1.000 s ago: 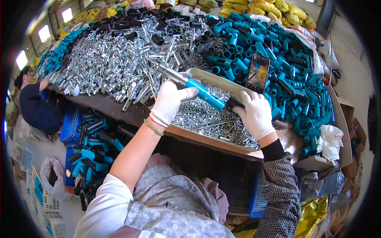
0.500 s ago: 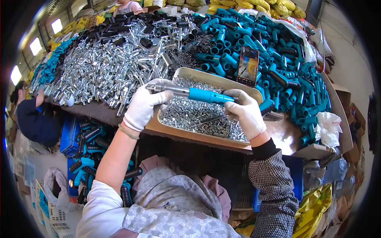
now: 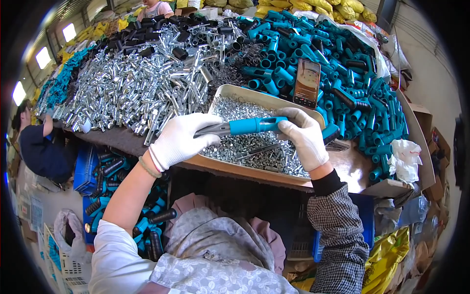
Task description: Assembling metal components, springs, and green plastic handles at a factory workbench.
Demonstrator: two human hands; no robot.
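Gloved left hand (image 3: 180,138) clasping the metal end, gloved right hand (image 3: 304,136) gripping the teal handle (image 3: 254,125). Held level just above a metal tray (image 3: 235,91) of small silvery parts (image 3: 245,147). Behind, a phone (image 3: 307,83) propped against teal sleeves (image 3: 342,63).

White knit gloves on left hand (image 3: 182,139) and right hand (image 3: 304,138); thin band at left wrist, short white sleeve; black cuff and checked sleeve on right; patterned apron.

Shiny metal tubes (image 3: 132,88) heap far left; matt teal plastic grips (image 3: 338,73) far right; a dull metal tray (image 3: 235,93) holds bright screws (image 3: 249,147).
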